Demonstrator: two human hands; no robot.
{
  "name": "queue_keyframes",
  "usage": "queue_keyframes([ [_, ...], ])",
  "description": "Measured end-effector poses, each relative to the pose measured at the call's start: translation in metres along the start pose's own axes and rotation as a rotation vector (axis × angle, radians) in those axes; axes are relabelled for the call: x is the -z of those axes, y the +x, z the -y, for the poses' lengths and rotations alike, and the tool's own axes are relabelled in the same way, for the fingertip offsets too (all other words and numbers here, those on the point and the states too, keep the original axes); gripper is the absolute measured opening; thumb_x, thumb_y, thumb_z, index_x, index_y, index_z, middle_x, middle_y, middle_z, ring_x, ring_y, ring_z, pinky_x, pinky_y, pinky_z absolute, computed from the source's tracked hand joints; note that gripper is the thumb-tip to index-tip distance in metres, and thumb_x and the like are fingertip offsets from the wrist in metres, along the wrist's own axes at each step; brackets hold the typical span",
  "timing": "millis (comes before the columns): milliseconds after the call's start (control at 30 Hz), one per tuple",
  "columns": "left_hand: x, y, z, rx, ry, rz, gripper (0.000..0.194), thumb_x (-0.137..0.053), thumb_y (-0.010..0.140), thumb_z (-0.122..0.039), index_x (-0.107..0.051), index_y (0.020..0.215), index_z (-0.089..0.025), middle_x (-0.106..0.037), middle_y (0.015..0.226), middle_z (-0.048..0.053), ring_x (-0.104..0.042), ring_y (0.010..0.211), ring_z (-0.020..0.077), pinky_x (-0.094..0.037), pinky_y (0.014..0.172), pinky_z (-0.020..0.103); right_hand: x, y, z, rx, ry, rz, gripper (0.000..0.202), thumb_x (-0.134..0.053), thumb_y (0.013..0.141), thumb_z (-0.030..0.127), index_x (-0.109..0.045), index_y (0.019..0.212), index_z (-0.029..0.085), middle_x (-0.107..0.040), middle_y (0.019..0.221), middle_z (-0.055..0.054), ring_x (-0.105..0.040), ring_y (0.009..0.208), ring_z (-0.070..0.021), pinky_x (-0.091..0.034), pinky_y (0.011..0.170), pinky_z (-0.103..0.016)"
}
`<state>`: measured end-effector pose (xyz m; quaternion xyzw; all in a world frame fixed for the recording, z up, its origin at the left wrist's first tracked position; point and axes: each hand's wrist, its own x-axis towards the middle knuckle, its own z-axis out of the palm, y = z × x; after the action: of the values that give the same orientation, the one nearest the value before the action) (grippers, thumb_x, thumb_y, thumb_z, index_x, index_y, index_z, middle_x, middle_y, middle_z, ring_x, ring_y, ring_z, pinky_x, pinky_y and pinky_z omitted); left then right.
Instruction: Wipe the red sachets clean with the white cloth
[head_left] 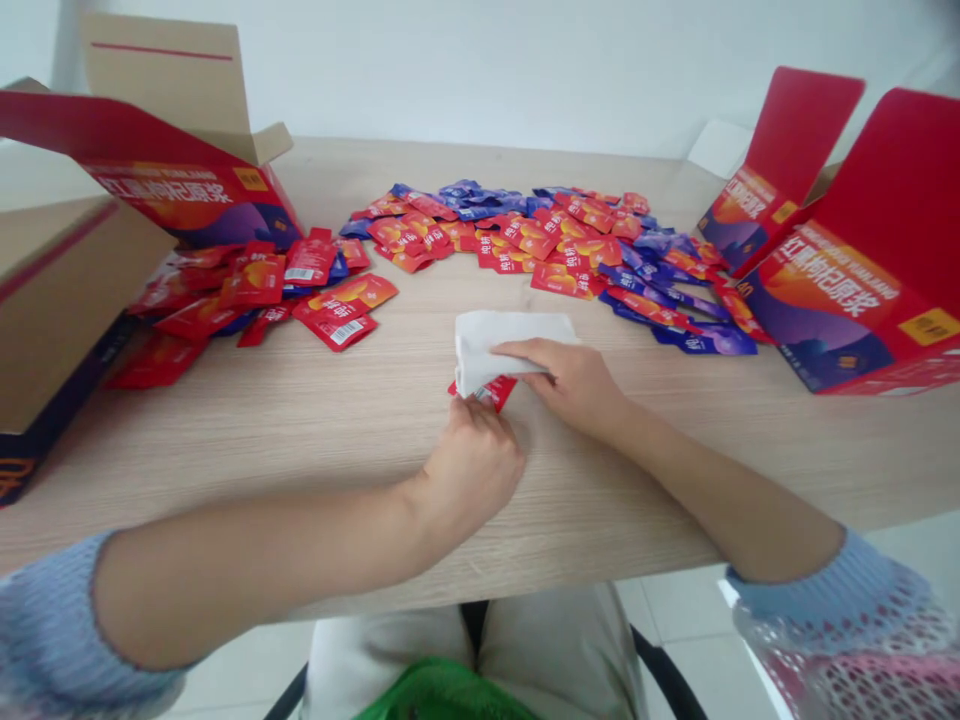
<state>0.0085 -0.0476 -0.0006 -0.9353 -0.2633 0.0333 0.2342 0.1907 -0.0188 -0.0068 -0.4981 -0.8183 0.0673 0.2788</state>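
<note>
In the head view my left hand [480, 455] is closed on the near edge of a red sachet [496, 391], low over the table's middle. A folded white cloth [510, 330] covers most of that sachet, so only its near part shows. My right hand [574, 385] grips the cloth from the right, fingers on top and thumb at the near side. Whether the right fingers also pinch the sachet through the cloth cannot be made out.
Red and purple sachets [555, 240] lie heaped in an arc behind my hands. More sachets [255, 275] are piled at the left. Opened red boxes [180, 180] stand at the left, others [847, 280] at the right. A brown carton [67, 300] sits near left on the wooden table [285, 440].
</note>
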Motion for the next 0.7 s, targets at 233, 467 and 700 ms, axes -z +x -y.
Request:
queue_keyframes([
  [233, 0.000, -0.006, 0.009, -0.059, -0.045, -0.007, 0.028, -0.044, 0.079, 0.001, -0.070, 0.090, -0.001, -0.069, 0.080, 0.023, -0.067, 0.071, 0.0299, -0.049, 0.062, 0.038, -0.001, 0.002, -0.013, -0.045, -0.137, 0.218, 0.063, -0.064, 0.085, 0.052, -0.049, 0.141, 0.027, -0.050, 0.146, -0.003, -0.045, 0.135, -0.0266, -0.040, 0.109, -0.044],
  [467, 0.005, 0.001, 0.020, 0.164, -0.229, 0.035, 0.024, -0.043, 0.083, -0.005, -0.066, 0.086, -0.008, -0.068, 0.079, 0.015, -0.066, 0.072, 0.0277, -0.049, 0.065, 0.037, 0.007, 0.009, -0.054, -0.262, -0.174, 0.150, 0.043, -0.054, 0.092, 0.024, -0.058, 0.134, 0.029, -0.058, 0.138, -0.001, -0.049, 0.131, -0.0257, -0.040, 0.108, -0.045],
  [700, 0.005, 0.012, 0.054, 0.489, -0.294, 0.101, 0.032, -0.040, 0.089, -0.028, -0.064, 0.105, -0.012, -0.067, 0.096, 0.013, -0.066, 0.082, 0.0282, -0.046, 0.066, 0.035, 0.009, 0.010, -0.059, -0.409, -0.197, 0.005, 0.041, -0.052, 0.090, 0.021, -0.063, 0.128, 0.034, -0.065, 0.129, 0.000, -0.060, 0.117, -0.0298, -0.049, 0.095, -0.046],
])
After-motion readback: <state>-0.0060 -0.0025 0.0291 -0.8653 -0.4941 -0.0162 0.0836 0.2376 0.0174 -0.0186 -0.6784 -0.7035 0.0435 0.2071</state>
